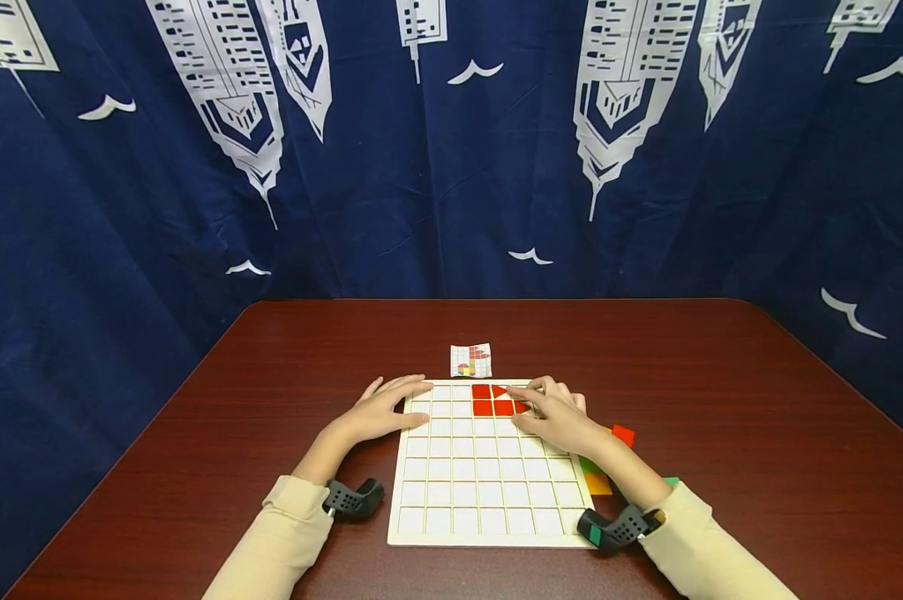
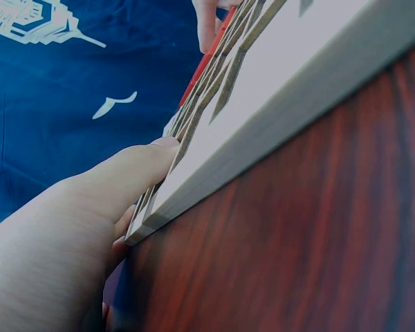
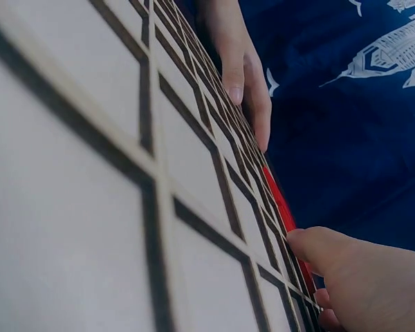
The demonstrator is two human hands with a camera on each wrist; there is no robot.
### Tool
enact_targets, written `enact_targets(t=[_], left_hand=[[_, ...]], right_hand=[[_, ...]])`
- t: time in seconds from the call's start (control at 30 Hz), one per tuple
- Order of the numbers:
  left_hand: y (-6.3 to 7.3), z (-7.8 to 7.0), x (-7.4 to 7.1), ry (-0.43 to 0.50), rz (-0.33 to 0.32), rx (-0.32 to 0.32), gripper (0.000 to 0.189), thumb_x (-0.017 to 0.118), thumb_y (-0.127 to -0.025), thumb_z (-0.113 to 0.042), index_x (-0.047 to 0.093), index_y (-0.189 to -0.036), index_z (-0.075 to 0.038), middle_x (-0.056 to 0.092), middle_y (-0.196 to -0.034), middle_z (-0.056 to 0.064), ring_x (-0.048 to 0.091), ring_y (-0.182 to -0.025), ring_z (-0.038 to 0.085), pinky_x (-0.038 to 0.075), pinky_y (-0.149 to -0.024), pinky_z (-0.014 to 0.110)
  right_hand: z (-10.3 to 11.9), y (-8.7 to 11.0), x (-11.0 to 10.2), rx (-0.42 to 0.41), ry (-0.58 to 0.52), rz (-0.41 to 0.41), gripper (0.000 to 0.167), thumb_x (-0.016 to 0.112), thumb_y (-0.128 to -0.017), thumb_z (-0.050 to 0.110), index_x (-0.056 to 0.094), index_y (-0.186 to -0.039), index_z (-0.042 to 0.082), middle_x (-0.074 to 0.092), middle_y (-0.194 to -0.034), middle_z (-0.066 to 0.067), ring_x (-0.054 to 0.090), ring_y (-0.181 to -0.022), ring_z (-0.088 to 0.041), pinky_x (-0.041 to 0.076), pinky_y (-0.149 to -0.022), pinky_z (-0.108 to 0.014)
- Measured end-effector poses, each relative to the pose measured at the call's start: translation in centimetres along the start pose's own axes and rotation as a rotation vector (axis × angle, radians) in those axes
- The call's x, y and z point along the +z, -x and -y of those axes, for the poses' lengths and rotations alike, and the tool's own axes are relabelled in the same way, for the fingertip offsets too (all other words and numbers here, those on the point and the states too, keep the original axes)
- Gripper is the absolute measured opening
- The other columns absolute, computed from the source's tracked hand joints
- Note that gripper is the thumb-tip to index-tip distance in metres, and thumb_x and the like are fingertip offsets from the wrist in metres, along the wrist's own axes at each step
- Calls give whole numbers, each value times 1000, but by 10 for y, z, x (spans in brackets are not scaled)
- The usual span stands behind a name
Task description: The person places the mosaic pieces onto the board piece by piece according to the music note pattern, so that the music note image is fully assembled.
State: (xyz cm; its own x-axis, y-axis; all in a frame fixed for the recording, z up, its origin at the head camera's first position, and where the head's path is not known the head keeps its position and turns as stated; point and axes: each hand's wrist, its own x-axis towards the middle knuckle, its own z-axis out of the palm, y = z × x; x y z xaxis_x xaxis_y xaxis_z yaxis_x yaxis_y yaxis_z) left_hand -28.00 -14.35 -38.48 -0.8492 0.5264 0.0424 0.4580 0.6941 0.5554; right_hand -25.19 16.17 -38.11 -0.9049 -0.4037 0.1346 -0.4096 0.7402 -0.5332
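A white grid board [image 1: 451,492] lies flat on the table. Near its top edge sit red square tiles [image 1: 482,407] and red triangle tiles [image 1: 500,391], set in the cells. My left hand [image 1: 384,410] rests at the upper left corner, thumb on the board's face and fingers stretched along the edge. Over the upper right part is my right hand [image 1: 556,417], its index fingertip at the tip of the upper triangle. The thumb lies just below a second triangle [image 1: 522,407], partly covered by that hand. In the right wrist view, the thumb overlaps the red strip of tiles [image 3: 280,200].
Beyond the board's top edge lies a small picture card [image 1: 471,361] with a coloured pattern. Orange [image 1: 597,481], green and red tiles [image 1: 623,434] lie right of the board, partly under the right forearm. A dark blue curtain [image 1: 436,192] hangs behind the table.
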Motion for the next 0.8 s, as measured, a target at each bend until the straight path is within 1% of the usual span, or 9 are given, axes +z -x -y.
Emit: enact_targets(t=[0.07,0.13,0.23,0.3,0.4,0.47,0.57,0.63,0.8], left_hand=[[0,0,0,0,-1,1,59,56,-86,-46,40,-138,-21,27,-150,1,20,-140,22,-5,-112,52],[0,0,0,5,-1,3,59,56,-86,-45,40,-138,-21,26,-150,1,20,-140,22,-5,-112,53],[1,1,0,5,0,0,59,56,-86,-45,40,-138,-22,26,-150,1,20,-140,22,-5,-112,53],[1,1,0,3,3,-4,59,56,-87,-45,40,-138,-22,26,-150,1,20,-140,21,-5,-112,52],[1,1,0,2,2,3,59,56,-86,-45,40,-138,-22,26,-150,1,21,-140,21,-5,-112,53],[1,0,0,2,2,10,59,56,-86,-45,40,-138,-21,27,-150,1,21,-140,22,-4,-112,53],[0,0,0,4,7,14,58,56,-87,-45,40,-138,-21,26,-150,2,20,-140,21,-4,-112,53],[0,0,0,5,7,16,58,56,-87,-44,40,-138,-21,26,-150,2,20,-140,22,-4,-112,53],[0,1,-1,5,0,13,58,56,-87,-43,40,-138,-21,26,-150,1,20,-140,22,-5,-112,53]], right_hand=[[1,0,-1,-1,-8,4,46,56,-89,32,48,-133,19,41,-126,-9,35,-104,-25,18,-76,-42],[1,0,-3,-8,-40,15,46,55,-90,30,48,-133,17,41,-126,-10,35,-105,-26,18,-77,-43],[-1,0,-8,-19,-100,32,43,53,-91,26,49,-132,13,44,-124,-11,40,-104,-25,20,-78,-41],[-4,-1,-13,-20,-150,45,40,52,-92,24,50,-129,10,47,-120,-12,45,-100,-23,26,-82,-40],[-12,1,-22,-17,-191,61,35,51,-93,23,53,-125,8,52,-117,-12,52,-96,-21,40,-80,-32],[-18,3,-29,-11,-193,68,32,52,-93,24,55,-121,8,55,-114,-12,54,-97,-21,48,-76,-29],[-27,8,-38,-7,-170,70,28,55,-91,23,59,-114,8,60,-110,-10,55,-97,-21,49,-78,-28],[-32,11,-43,7,-160,73,25,57,-90,23,60,-110,9,61,-106,-9,56,-94,-20,49,-77,-27],[-43,20,-55,57,-129,81,23,59,-88,23,62,-105,9,61,-95,-5,52,-85,-16,48,-70,-23]])
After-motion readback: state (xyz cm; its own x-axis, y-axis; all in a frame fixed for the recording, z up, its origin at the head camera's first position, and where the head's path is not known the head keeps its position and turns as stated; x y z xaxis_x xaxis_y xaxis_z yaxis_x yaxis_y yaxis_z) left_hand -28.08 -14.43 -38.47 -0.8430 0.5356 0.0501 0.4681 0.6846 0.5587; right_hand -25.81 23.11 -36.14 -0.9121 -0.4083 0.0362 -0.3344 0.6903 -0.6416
